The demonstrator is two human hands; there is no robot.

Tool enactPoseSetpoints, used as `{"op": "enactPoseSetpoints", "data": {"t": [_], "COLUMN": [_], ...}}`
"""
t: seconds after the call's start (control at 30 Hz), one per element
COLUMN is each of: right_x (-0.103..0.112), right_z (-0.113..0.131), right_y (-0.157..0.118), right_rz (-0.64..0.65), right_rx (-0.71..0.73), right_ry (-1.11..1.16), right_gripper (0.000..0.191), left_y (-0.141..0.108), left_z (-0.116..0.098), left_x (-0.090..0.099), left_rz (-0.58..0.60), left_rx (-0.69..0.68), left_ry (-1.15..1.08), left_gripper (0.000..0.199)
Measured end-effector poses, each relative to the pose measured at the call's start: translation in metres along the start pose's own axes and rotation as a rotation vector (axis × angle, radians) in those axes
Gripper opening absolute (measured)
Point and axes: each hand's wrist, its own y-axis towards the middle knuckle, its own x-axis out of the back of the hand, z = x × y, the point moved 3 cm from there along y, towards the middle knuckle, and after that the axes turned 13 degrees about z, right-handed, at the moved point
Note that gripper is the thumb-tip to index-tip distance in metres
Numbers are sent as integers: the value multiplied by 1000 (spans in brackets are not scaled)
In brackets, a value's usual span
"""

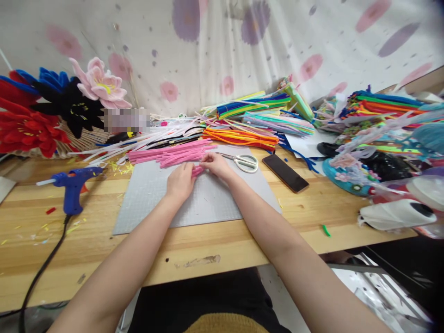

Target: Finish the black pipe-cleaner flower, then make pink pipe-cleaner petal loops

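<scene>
Over the grey cutting mat [208, 208], my left hand [181, 180] is closed on a short pink pipe cleaner bundle [197, 171]; how many pieces it has I cannot make out. My right hand [215, 165] is at the bundle's right end with fingers pinched together, and whether they grip the pink piece or something smaller is too small to tell. Just beyond both hands lie more pink pipe cleaners [173, 155], long ones behind shorter ones. Scissors [245, 163] with pale handles rest right of my right hand, their blades toward it.
A blue glue gun [73, 185] lies at left, its cord running off the front edge. Finished fuzzy flowers [102, 85] stand behind it. A phone [285, 172] lies right of the mat. Orange pipe cleaners [239, 137] and other bundles line the back. A white roll [395, 214] sits far right.
</scene>
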Motion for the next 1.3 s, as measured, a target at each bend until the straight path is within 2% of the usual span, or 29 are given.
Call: {"op": "enactPoseSetpoints", "data": {"t": [0.1, 0.2, 0.27, 0.33, 0.4, 0.5, 0.57, 0.63, 0.7, 0.8, 0.83, 0.9, 1.1, 1.2, 1.3], "right_x": [-3, 2, 7, 13, 19, 24, 26, 26, 24, 22, 21, 21, 20, 24, 29], "right_z": [1, 1, 0, -1, -3, -9, -11, -13, -13, -12, -12, -11, -16, -13, 8], "right_y": [0, 1, 2, 2, 2, 4, 5, 5, 5, 4, 3, 3, 7, 3, -9], "right_rz": [58, -29, -118, -203, -261, -294, -312, -321, -312, -289, -284, -273, -258, -340, -479], "right_rx": [61, 107, 128, 146, 126, 24, -10, 4, 22, 24, 20, 13, 15, 40, 167], "right_ry": [-202, -290, -302, -291, -246, -106, -28, 1, -2, -34, -46, -63, -39, -45, -242], "right_gripper": [5, 4, 6, 6, 9, 20, 22, 22, 22, 21, 20, 19, 17, 18, 22], "left_y": [8, 13, 14, 11, 9, 12, 22, 36, 51, 69, 74, 80, 87, 83, 74], "left_z": [6, 9, 10, 11, 14, 28, 39, 48, 54, 58, 59, 58, 53, 50, 42], "left_x": [-4, -9, -8, -1, 10, 26, 31, 31, 30, 30, 32, 38, 59, 69, 71], "left_rz": [-98, -154, -179, -222, -292, -383, -338, -232, -95, 176, 236, 261, 155, -44, -199], "left_rx": [-35, -77, -121, -181, -203, -77, 52, 122, 139, 179, 196, 220, 218, 164, 37], "left_ry": [-4, -28, -86, -178, -265, -279, -203, -82, 23, 86, 94, 108, 176, 241, 236], "left_gripper": [18, 17, 23, 35, 37, 26, 25, 26, 25, 15, 13, 12, 16, 21, 23]}}
